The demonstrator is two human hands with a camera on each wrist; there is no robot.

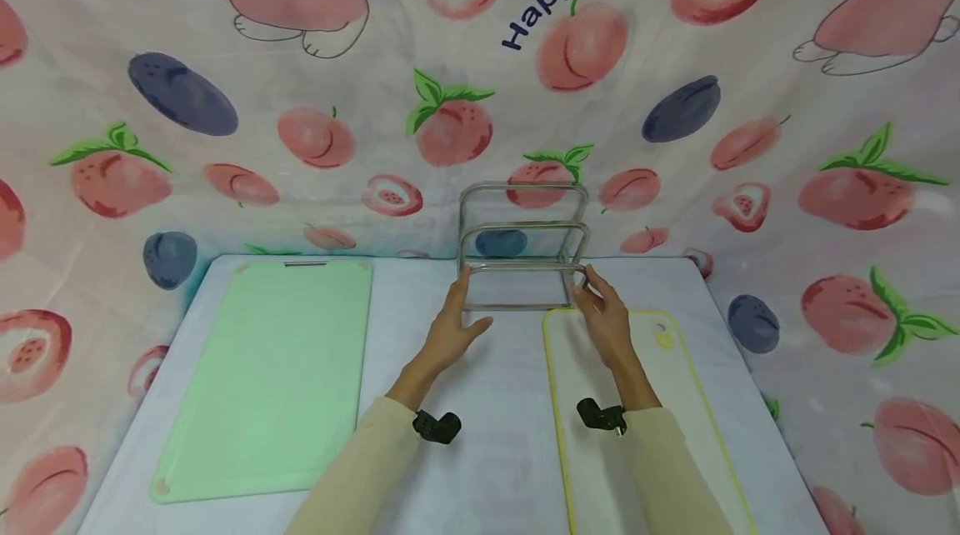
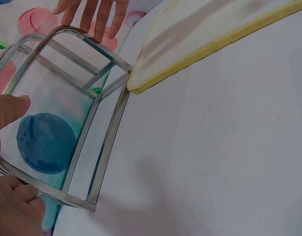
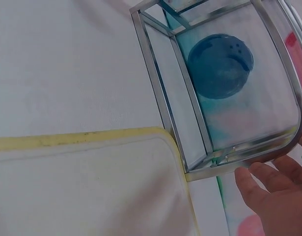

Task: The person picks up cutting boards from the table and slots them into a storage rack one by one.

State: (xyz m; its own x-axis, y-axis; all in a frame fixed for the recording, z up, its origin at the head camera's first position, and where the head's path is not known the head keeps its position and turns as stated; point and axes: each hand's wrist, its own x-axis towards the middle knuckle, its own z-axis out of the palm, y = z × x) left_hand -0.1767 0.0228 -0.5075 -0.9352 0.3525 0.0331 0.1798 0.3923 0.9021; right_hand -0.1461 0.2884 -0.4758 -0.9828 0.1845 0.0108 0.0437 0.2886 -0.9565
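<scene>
A metal cutting-board rack [image 1: 525,307] with three upright loops stands at the back of the table against the patterned cloth. At its left side my left hand [image 1: 448,330] touches the frame with the fingers, its thumb held away from the bars. Opposite it, my right hand [image 1: 604,320] has its fingers against the right side of the rack. In the right wrist view the right-hand fingers [image 3: 273,179] lie along the outer side bar. The left wrist view shows bent left fingers [image 2: 24,196] beside the side bar, partly cut off. No board stands in the rack.
A green cutting board [image 1: 277,377] lies flat on the left of the white-covered table [image 1: 480,468]. On the right lies a white cutting board with a yellow rim [image 1: 551,385], its far corner close to the rack's base. Fruit-printed cloth [image 1: 315,85] hangs behind and at both sides.
</scene>
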